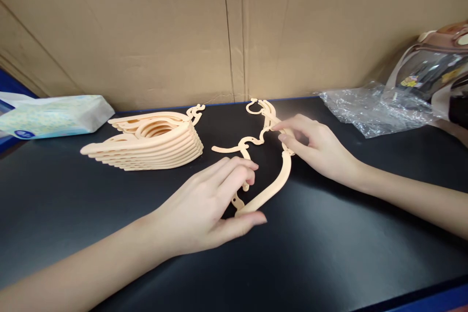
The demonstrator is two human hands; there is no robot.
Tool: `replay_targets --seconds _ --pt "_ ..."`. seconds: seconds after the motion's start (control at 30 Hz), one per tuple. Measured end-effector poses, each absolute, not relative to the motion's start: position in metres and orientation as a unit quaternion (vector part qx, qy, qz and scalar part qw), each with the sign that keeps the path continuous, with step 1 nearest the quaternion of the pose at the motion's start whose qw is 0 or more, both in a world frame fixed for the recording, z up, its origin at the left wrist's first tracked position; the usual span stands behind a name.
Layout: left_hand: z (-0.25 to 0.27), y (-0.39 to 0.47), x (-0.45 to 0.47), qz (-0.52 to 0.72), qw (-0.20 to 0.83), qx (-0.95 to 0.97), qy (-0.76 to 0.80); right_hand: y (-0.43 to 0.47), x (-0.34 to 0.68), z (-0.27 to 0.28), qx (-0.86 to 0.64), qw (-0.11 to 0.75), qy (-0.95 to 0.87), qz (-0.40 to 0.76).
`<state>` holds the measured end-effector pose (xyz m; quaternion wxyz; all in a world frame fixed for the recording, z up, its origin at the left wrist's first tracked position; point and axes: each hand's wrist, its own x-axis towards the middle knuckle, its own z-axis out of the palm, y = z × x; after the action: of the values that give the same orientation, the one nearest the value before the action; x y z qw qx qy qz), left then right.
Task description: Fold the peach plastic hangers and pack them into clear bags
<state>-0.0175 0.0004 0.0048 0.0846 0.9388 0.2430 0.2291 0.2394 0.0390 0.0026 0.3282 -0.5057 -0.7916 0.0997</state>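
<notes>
The hanger (273, 191) looks light, stiff, maybe slick, best taken mid-arm; right hand (315, 147) pinches its far part, left hand (206, 204) spreads at its near end, grip unclear.

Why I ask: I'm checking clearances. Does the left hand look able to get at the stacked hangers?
Probably yes. The left hand is right of the stacked hangers and nearer the camera, with only black tabletop visible between them. It may first need to leave the single hanger beside it.
</notes>
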Motion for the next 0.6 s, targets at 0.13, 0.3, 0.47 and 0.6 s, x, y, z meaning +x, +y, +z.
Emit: replay_targets --seconds 0.13,0.3,0.47,0.6 --pt "0.0076 -0.0005 -0.0162 0.214 0.085 0.948 0.218 0.0389 0.2395 0.0029 -0.491 0.323 -0.803 0.092" --pt "0.0122 -0.0017 -0.0141 0.203 0.069 0.957 0.195 0.0389 0.2391 0.0036 -0.486 0.315 -0.811 0.085" --pt "0.0137 -0.0018 -0.0127 0.206 0.068 0.959 0.182 0.0389 0.2389 0.0031 -0.480 0.308 -0.817 0.087" --pt "0.0128 -0.0011 -0.0143 0.188 0.076 0.962 0.183 0.0390 0.2389 0.0018 -0.465 0.299 -0.829 0.082"
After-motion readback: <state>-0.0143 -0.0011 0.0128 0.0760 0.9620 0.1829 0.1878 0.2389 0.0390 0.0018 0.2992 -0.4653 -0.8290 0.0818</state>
